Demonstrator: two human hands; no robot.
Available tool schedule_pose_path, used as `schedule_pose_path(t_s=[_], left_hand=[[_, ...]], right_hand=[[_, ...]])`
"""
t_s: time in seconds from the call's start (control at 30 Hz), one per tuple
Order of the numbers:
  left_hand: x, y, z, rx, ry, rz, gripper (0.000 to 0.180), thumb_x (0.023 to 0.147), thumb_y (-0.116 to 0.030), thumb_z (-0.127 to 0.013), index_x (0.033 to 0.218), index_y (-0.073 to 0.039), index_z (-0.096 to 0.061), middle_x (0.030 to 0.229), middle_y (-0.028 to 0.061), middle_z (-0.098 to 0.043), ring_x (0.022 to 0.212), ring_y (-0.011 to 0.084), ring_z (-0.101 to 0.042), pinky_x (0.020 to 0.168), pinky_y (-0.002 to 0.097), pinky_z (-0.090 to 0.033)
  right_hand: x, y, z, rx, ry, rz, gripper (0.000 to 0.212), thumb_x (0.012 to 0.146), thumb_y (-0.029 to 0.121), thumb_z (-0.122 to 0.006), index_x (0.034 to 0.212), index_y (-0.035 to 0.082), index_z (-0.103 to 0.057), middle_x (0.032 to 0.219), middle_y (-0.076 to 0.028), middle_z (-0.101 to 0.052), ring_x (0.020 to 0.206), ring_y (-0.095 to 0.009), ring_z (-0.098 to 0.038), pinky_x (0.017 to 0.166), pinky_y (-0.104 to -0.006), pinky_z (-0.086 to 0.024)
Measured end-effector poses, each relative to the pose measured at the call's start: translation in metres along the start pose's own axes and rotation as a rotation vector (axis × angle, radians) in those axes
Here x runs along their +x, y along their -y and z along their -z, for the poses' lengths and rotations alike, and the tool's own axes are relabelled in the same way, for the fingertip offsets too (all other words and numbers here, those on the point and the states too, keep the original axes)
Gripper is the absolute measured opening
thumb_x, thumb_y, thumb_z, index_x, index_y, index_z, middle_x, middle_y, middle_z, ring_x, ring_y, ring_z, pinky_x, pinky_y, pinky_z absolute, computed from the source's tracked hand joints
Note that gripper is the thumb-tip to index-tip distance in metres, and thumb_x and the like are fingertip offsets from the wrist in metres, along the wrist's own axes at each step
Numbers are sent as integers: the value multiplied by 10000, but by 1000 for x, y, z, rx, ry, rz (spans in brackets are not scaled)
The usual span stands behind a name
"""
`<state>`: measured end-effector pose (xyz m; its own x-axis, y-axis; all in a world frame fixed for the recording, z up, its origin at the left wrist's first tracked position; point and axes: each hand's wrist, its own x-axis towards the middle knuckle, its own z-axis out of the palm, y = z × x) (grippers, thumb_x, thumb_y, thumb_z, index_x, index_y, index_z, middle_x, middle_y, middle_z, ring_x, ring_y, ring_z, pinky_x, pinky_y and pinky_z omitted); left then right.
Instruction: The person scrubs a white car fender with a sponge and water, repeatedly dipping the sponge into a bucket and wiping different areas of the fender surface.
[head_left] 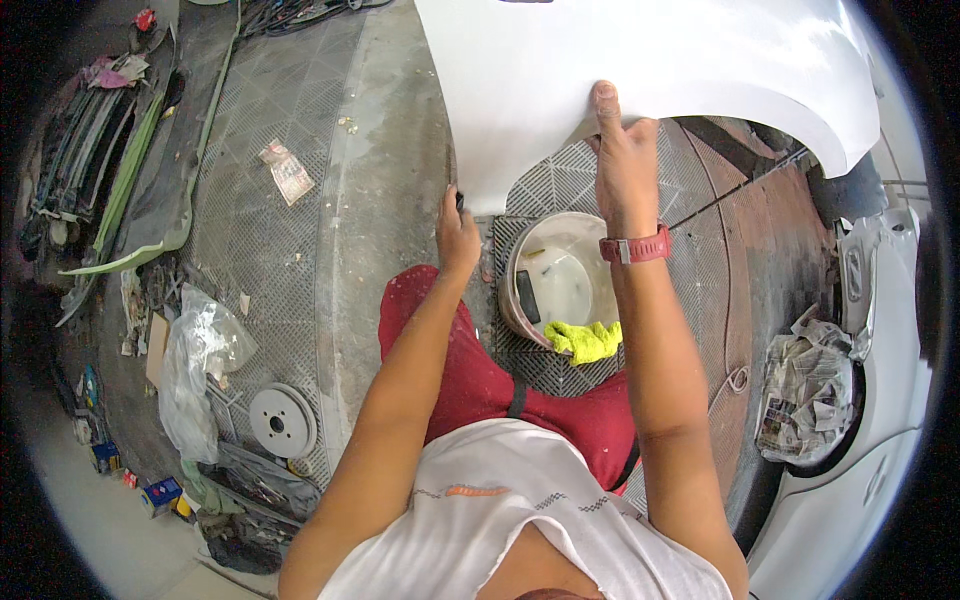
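Grated floor (270,150), hands on white fender (650,60)

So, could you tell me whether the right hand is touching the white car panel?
Touching. The head view shows the right hand with its outstretched finger pressed flat on the lower edge of the white car panel.

The person wears a white shirt (500,500), red trousers (480,380) and a red wristwatch (636,247).
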<state>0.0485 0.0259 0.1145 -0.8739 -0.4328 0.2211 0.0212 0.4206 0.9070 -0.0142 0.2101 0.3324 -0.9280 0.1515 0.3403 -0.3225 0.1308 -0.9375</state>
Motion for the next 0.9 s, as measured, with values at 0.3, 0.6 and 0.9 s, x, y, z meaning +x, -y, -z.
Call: schedule_pose_path(t_s=[0.3,0.6,0.9], left_hand=[[1,-9,-2,-132,-40,-35,545,1027,-29,-486,1566,46,-456,1518,316,-577,1427,471,-552,1208,497,-409],[-4,75,-87,-216,-112,516,880,1076,-157,-521,1745,-36,38,1799,283,-146,1635,422,-289,1326,504,-268],[32,-120,-101,-1484,-507,777,687,1164,-495,-288,1708,-75,-305,1721,120,-423,1569,266,-399,1323,428,-257]], right_hand=[[-1,0,-4,87,-2,7,877,978,582,-804,1312,-175,-514,1255,-228,-596,1157,-258,-564,1045,-380,-499],[1,-2,-7,146,22,92,838,988,554,-804,1305,-162,-503,1214,-233,-649,1119,-286,-676,986,-437,-588],[-1,5,-4,91,9,-58,774,979,611,-787,1033,-148,-647,1047,-215,-700,1003,-281,-717,1001,-467,-592]])
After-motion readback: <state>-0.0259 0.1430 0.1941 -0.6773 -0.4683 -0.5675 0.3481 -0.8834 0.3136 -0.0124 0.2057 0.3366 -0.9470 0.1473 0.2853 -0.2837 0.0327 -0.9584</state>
